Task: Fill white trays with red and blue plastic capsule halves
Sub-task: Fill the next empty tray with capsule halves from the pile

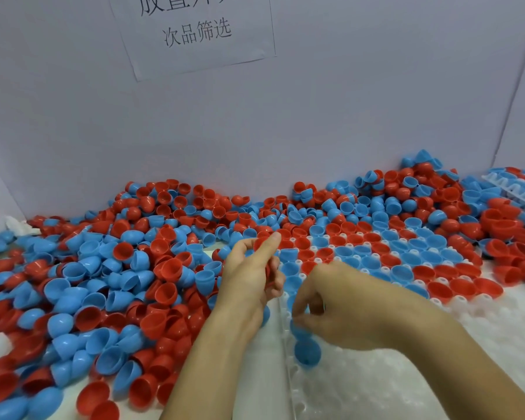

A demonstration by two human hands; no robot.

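Note:
A white tray [391, 374] lies at the lower right; its far rows hold red and blue capsule halves, open side up. My left hand [252, 274] hovers at the tray's left edge, fingers curled round red capsule halves [267, 275]. My right hand [325, 301] is over the tray's left column and pinches a blue capsule half [297, 330] above another blue half [307, 353] seated in the tray. A big loose pile of red and blue halves [119, 283] covers the table to the left and behind.
A grey partition wall [315, 116] with a paper sign [194, 31] closes the back. A second filled tray [515, 189] sits at the far right. A crumpled white tissue [19, 225] lies at the far left by the wall.

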